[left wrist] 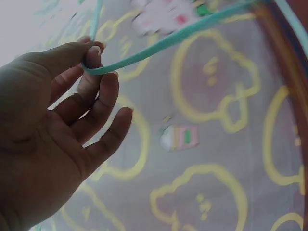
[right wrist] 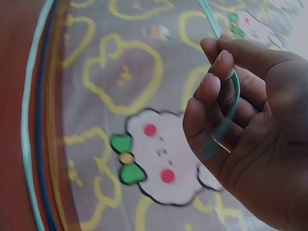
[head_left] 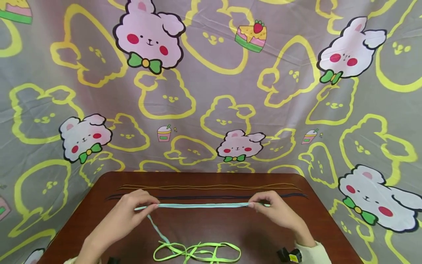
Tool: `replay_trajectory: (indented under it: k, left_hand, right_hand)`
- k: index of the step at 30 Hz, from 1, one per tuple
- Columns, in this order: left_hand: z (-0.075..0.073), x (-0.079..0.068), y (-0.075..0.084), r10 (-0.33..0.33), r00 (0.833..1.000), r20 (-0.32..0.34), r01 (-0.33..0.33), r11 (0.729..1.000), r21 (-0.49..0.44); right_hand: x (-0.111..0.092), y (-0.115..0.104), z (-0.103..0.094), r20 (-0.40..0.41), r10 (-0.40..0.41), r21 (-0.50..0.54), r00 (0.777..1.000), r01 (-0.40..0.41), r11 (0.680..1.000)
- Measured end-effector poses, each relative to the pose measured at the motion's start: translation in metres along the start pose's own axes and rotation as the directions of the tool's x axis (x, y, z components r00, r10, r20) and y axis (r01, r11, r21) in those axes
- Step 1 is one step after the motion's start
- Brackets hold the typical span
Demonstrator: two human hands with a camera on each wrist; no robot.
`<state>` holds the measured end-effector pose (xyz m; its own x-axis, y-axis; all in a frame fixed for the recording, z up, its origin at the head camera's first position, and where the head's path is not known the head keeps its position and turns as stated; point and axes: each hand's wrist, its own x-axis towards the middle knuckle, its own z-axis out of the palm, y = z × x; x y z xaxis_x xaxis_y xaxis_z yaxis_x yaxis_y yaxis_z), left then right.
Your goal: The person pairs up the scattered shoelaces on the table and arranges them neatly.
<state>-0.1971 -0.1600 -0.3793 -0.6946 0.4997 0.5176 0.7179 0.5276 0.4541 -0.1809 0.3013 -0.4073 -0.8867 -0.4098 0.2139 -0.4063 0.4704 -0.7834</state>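
Observation:
A mint-blue shoelace (head_left: 204,205) stretches nearly straight between both hands. My left hand (head_left: 128,212) pinches it between thumb and index finger, and a length hangs down from there toward the table. In the left wrist view the lace (left wrist: 159,45) bends around the fingertips of the left hand (left wrist: 62,110). At the other side, my right hand (head_left: 277,211) pinches the lace with thumb and fingertips. The right wrist view shows its end (right wrist: 236,91) trailing across the palm of the right hand (right wrist: 260,106). Another mint strand (right wrist: 28,115) runs along the table there.
Behind the hands, dark navy laces (head_left: 204,198) and brown laces (head_left: 211,187) lie lengthwise across the brown table (head_left: 108,179). A loosely looped lime-green lace (head_left: 214,259) lies near the front. Patterned cloth (head_left: 197,128) surrounds the table at the back and sides.

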Motion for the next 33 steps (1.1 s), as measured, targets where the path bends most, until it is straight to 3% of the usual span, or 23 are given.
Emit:
replay_trajectory:
  k: [6, 12, 17, 22, 29, 33]
  left_hand:
    - [-0.024, -0.004, -0.001, -0.138, 0.988, -0.070, 0.131, 0.986, -0.102]
    - [-0.034, -0.010, -0.020, -0.233, 0.968, -0.095, 0.220, 0.967, -0.128]
    - [-0.032, -0.015, -0.035, -0.294, 0.948, -0.121, 0.281, 0.952, -0.118]
    - [-0.023, -0.019, -0.052, -0.332, 0.938, -0.098, 0.313, 0.935, -0.168]
    - [-0.018, -0.021, -0.072, -0.385, 0.916, -0.111, 0.367, 0.918, -0.152]
    - [-0.017, -0.023, -0.081, -0.381, 0.918, -0.114, 0.367, 0.922, -0.126]
  right_hand:
    - [-0.009, 0.008, -0.022, -0.142, -0.002, -0.059, 0.990, -0.007, 0.998]
    - [-0.015, 0.027, -0.037, -0.228, 0.031, -0.106, 0.973, -0.057, 0.993]
    - [-0.017, 0.048, -0.043, -0.318, 0.078, -0.224, 0.945, -0.154, 0.962]
    - [-0.020, 0.065, -0.045, -0.368, 0.117, -0.248, 0.922, -0.219, 0.944]
    - [-0.024, 0.073, -0.050, -0.418, 0.102, -0.288, 0.903, -0.238, 0.927]
    - [-0.026, 0.076, -0.053, -0.420, 0.091, -0.308, 0.903, -0.237, 0.921]
